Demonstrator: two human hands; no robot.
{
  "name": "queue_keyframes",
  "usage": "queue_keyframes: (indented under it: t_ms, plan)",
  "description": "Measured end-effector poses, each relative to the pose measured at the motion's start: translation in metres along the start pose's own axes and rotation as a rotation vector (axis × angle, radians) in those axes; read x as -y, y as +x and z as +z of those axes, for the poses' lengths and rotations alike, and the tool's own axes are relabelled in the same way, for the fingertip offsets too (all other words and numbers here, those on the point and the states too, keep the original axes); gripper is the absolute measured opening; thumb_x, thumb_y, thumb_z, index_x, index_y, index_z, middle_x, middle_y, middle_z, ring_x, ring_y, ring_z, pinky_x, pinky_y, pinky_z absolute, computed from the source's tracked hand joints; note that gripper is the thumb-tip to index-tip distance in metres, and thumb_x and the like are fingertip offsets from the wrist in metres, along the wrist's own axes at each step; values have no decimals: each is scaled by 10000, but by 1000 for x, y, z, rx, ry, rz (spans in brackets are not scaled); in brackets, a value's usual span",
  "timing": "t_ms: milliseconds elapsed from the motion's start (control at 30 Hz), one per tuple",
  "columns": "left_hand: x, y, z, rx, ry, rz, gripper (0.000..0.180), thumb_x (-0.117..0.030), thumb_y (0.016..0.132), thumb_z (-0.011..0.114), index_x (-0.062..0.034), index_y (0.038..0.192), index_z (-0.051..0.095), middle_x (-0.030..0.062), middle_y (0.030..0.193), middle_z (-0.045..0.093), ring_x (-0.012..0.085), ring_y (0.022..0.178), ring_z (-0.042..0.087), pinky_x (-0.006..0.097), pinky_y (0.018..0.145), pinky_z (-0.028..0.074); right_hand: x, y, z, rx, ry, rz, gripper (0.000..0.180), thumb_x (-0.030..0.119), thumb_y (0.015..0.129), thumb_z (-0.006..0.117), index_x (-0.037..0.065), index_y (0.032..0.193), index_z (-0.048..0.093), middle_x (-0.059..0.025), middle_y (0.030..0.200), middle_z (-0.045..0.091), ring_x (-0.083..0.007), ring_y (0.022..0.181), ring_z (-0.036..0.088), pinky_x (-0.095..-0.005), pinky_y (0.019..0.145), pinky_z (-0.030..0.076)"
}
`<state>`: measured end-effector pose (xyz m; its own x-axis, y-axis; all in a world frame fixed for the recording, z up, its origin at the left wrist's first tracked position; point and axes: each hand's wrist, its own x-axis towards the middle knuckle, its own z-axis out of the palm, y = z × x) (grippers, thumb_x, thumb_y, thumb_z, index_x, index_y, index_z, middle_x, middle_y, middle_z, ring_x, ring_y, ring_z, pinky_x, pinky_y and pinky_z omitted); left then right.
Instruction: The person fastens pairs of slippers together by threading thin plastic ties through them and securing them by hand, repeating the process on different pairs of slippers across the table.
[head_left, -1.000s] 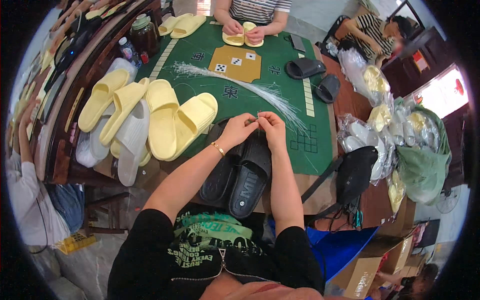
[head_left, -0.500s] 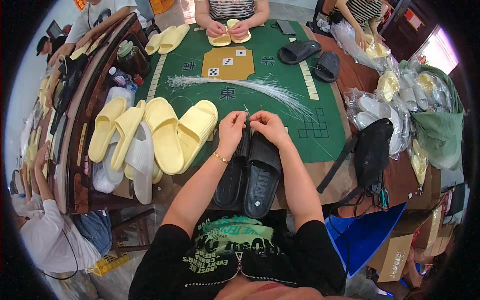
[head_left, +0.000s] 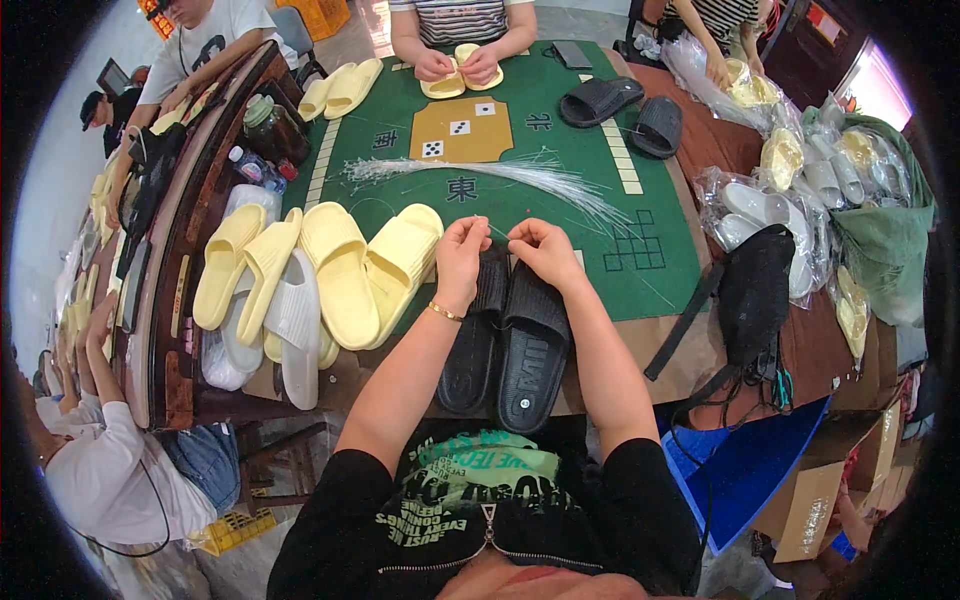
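A pair of black slide slippers [head_left: 533,345] lies side by side at the table's near edge, toes pointing away from me. Just over their toe ends, my left hand [head_left: 462,262] is closed in a pinch on a thin plastic strand [head_left: 498,231]. My right hand [head_left: 545,252] pinches the same strand from the other side, with a small gap between the fingertips. The strand is so fine that its ends are hard to make out. Beyond the hands lies a loose bundle of similar clear strands [head_left: 500,170] across the green mat [head_left: 560,290].
Yellow slippers [head_left: 405,260] and grey slippers [head_left: 298,335] are piled at left. Opposite, a person's hands [head_left: 458,68] handle yellow slippers. More black slippers [head_left: 600,102] lie at far right. Bagged slippers [head_left: 755,205] and a black bag [head_left: 757,295] sit on the right side.
My fingertips have drawn slightly apart, with the strand now showing between them. The whole view has shifted a little; the black slippers stay beneath my hands.
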<state>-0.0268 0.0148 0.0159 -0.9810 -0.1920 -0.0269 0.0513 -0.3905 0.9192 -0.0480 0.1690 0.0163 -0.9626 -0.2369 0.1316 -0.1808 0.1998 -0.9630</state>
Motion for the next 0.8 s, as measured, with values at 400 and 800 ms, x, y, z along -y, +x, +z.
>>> queue_keyframes:
  t_ms: [400, 800]
  plan:
    - [4, 1, 3, 205, 195, -38, 133, -137, 888, 576, -16, 941, 594, 13, 836, 604, 70, 720, 541, 209, 661, 452, 0, -2, 0, -192, -64, -52, 75, 72, 749, 639, 13, 789, 617, -45, 659, 604, -101, 601, 551, -259, 561, 449]
    - [4, -1, 3, 133, 152, -12, 126, -122, 866, 594, -3, 909, 599, 27, 796, 606, 82, 703, 559, 208, 638, 460, -3, -2, 3, -186, -101, -59, 59, 63, 773, 599, 16, 793, 570, -74, 693, 583, -160, 630, 557, -297, 595, 452]
